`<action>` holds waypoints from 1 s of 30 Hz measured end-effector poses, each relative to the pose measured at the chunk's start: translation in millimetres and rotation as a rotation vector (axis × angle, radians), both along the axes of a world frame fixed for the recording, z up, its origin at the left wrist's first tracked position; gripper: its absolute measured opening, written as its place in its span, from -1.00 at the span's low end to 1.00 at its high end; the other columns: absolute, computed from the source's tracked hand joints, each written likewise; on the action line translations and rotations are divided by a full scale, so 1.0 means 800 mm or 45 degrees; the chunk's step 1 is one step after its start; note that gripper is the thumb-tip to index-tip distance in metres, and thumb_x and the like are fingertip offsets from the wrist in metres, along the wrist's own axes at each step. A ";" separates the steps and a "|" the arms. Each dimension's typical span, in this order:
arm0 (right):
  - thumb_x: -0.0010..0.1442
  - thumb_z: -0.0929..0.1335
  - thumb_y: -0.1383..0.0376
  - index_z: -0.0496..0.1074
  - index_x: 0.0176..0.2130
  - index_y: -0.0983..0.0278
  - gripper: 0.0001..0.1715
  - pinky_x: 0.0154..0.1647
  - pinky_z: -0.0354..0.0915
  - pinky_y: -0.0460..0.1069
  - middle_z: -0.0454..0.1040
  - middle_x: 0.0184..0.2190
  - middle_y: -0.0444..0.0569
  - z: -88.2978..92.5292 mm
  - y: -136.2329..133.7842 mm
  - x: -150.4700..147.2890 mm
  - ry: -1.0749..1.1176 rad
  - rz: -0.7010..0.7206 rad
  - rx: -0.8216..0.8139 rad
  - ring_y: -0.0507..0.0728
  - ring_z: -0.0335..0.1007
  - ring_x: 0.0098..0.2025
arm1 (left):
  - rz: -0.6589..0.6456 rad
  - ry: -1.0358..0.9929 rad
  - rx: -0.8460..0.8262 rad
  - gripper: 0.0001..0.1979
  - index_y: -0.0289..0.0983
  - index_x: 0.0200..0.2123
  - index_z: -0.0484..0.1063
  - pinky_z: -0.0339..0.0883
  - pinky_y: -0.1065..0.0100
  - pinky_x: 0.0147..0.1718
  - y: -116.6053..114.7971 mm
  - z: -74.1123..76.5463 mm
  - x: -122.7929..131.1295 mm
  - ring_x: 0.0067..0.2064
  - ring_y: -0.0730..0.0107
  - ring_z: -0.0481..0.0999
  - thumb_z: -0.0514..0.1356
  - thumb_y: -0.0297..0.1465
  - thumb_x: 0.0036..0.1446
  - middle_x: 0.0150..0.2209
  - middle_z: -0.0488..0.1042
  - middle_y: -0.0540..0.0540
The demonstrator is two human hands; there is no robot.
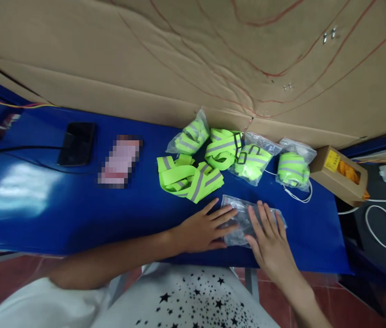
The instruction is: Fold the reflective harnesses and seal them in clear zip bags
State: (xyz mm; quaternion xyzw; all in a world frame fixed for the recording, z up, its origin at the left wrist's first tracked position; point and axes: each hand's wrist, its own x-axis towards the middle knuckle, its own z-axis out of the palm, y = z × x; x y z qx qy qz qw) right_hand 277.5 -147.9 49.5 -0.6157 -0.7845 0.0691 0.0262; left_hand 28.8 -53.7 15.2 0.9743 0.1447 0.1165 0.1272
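Clear bag: one, laid flat left of the cardboard box
Left hand, right hand: both laid spread on it
Bagged straps: three, left of box
Loose straps: two, left of box
Box contents: orange material

There are three bagged strap bundles, two loose strap bundles, at least one flat clear bag, two hands, one cardboard box, one black device and one blurred pink item.
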 end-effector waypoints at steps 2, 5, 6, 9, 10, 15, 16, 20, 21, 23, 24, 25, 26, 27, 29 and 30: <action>0.50 0.22 0.15 -0.35 0.55 0.06 -0.12 0.49 0.00 0.44 -0.21 0.56 0.07 -0.022 -0.003 -0.003 0.002 -0.047 -0.014 0.38 -0.14 0.56 | 0.039 0.011 -0.061 -0.47 -0.14 0.37 0.27 -0.06 -0.08 0.46 0.001 0.001 -0.005 0.50 0.11 0.13 0.10 -0.15 0.42 0.49 0.14 -0.17; 0.49 0.24 0.16 -0.33 0.55 0.07 -0.11 0.49 -0.03 0.47 -0.27 0.57 0.09 -0.041 -0.009 -0.001 0.081 -0.080 -0.033 0.41 -0.20 0.57 | 0.076 0.009 -0.127 -0.47 -0.12 0.37 0.27 -0.13 -0.11 0.48 0.002 0.008 -0.010 0.51 0.12 0.11 0.14 -0.25 0.37 0.50 0.12 -0.14; 0.49 0.24 0.15 -0.30 0.55 0.05 -0.13 0.50 -0.04 0.46 -0.26 0.57 0.06 -0.041 -0.011 0.002 0.147 -0.075 -0.065 0.41 -0.21 0.57 | 0.079 0.021 -0.138 -0.46 -0.12 0.37 0.27 -0.14 -0.12 0.48 0.003 0.011 -0.011 0.51 0.11 0.09 0.15 -0.27 0.36 0.50 0.11 -0.15; 0.51 0.20 0.17 -0.05 0.51 0.00 -0.30 0.48 0.13 0.33 0.05 0.51 -0.02 -0.028 -0.013 0.022 0.456 -0.118 -0.095 0.28 0.00 0.53 | 0.053 0.074 -0.146 -0.45 -0.18 0.35 0.28 -0.09 -0.12 0.47 0.007 0.015 -0.012 0.53 0.06 0.04 0.18 -0.29 0.32 0.51 0.07 -0.20; 0.51 0.20 0.17 0.05 0.47 0.01 -0.37 0.46 0.18 0.30 0.17 0.47 -0.02 -0.023 -0.013 0.030 0.524 -0.183 -0.037 0.26 0.09 0.50 | 0.041 0.089 -0.144 -0.44 -0.19 0.35 0.29 -0.08 -0.12 0.46 0.008 0.015 -0.012 0.53 0.04 0.02 0.19 -0.29 0.31 0.51 0.06 -0.21; 0.35 0.34 -0.09 0.41 0.22 0.24 -0.36 0.30 0.22 0.45 0.41 0.26 0.23 -0.022 -0.002 0.059 0.380 -0.565 0.200 0.47 0.32 0.31 | 0.054 0.073 -0.041 -0.40 -0.27 0.34 0.28 -0.05 -0.12 0.46 0.010 0.005 -0.003 0.55 -0.07 -0.05 0.26 -0.32 0.27 0.52 -0.01 -0.36; 0.32 0.36 -0.11 0.46 0.14 0.24 -0.39 0.25 0.28 0.40 0.46 0.20 0.22 -0.025 -0.001 0.063 0.438 -0.601 0.167 0.44 0.38 0.24 | 0.068 0.050 0.012 -0.40 -0.28 0.35 0.27 -0.03 -0.11 0.46 0.009 0.004 0.000 0.55 -0.09 -0.04 0.26 -0.37 0.27 0.52 -0.01 -0.39; 0.21 0.46 -0.06 0.45 -0.06 0.21 -0.52 -0.12 0.44 0.10 0.55 -0.09 0.05 -0.028 -0.006 0.090 0.883 -0.840 -0.030 0.20 0.53 -0.15 | 0.121 -0.075 0.197 -0.37 -0.27 0.41 0.18 0.00 -0.07 0.47 0.012 0.015 0.022 0.51 -0.09 0.10 0.16 -0.57 0.30 0.48 0.09 -0.41; 0.16 0.49 -0.06 0.44 -0.06 0.21 -0.49 -0.19 0.42 0.06 0.56 -0.12 0.03 -0.027 -0.011 0.101 0.974 -0.922 -0.055 0.18 0.52 -0.20 | 0.136 -0.096 0.209 -0.36 -0.28 0.41 0.17 0.01 -0.05 0.47 0.016 0.021 0.033 0.49 -0.08 0.14 0.15 -0.57 0.30 0.47 0.11 -0.41; 0.06 0.54 -0.06 0.44 -0.04 0.22 -0.39 -0.21 0.41 0.04 0.56 -0.14 0.02 -0.027 -0.024 0.125 1.085 -1.084 0.016 0.18 0.52 -0.21 | 0.182 -0.105 0.209 -0.37 -0.30 0.43 0.14 0.03 -0.04 0.46 0.029 0.036 0.061 0.46 -0.07 0.21 0.13 -0.53 0.32 0.45 0.14 -0.41; 0.02 0.55 -0.07 0.45 -0.02 0.23 -0.34 -0.18 0.41 0.06 0.56 -0.13 0.03 -0.027 -0.032 0.136 1.071 -1.164 0.099 0.20 0.52 -0.19 | 0.205 -0.085 0.207 -0.35 -0.32 0.45 0.10 0.05 -0.07 0.45 0.039 0.042 0.079 0.47 -0.09 0.20 0.13 -0.50 0.34 0.45 0.14 -0.42; 0.01 0.56 -0.08 0.46 0.01 0.24 -0.29 -0.13 0.41 0.10 0.56 -0.11 0.04 -0.027 -0.040 0.145 1.007 -1.241 0.183 0.22 0.53 -0.16 | 0.245 -0.068 0.212 -0.33 -0.33 0.46 0.07 0.05 -0.10 0.44 0.050 0.048 0.097 0.48 -0.12 0.17 0.13 -0.50 0.33 0.45 0.14 -0.43; 0.01 0.54 -0.10 0.46 0.04 0.25 -0.27 -0.09 0.40 0.14 0.57 -0.09 0.07 -0.028 -0.048 0.151 0.913 -1.303 0.249 0.25 0.52 -0.13 | 0.317 -0.039 0.214 -0.31 -0.33 0.47 0.05 0.03 -0.17 0.44 0.062 0.052 0.115 0.49 -0.17 0.13 0.13 -0.52 0.32 0.46 0.12 -0.43; 0.04 0.52 -0.11 0.47 0.07 0.27 -0.25 -0.05 0.40 0.17 0.57 -0.07 0.11 -0.028 -0.055 0.154 0.813 -1.343 0.297 0.28 0.52 -0.12 | 0.423 0.001 0.209 -0.30 -0.32 0.47 0.06 0.00 -0.24 0.43 0.075 0.055 0.133 0.50 -0.21 0.10 0.12 -0.57 0.30 0.47 0.10 -0.44; 0.12 0.46 -0.13 0.49 0.11 0.32 -0.24 -0.01 0.38 0.24 0.55 -0.01 0.20 -0.029 -0.066 0.151 0.618 -1.335 0.370 0.34 0.51 -0.07 | 0.562 0.054 0.155 -0.36 -0.42 0.40 0.21 0.06 -0.31 0.38 0.097 0.058 0.160 0.46 -0.33 0.16 0.14 -0.60 0.25 0.43 0.15 -0.53; 0.16 0.43 -0.13 0.50 0.12 0.34 -0.24 0.03 0.37 0.26 0.54 0.02 0.24 -0.028 -0.068 0.145 0.530 -1.281 0.411 0.37 0.49 -0.02 | 0.582 0.052 0.129 -0.40 -0.48 0.35 0.27 0.10 -0.31 0.35 0.107 0.058 0.168 0.44 -0.37 0.19 0.16 -0.61 0.24 0.41 0.18 -0.56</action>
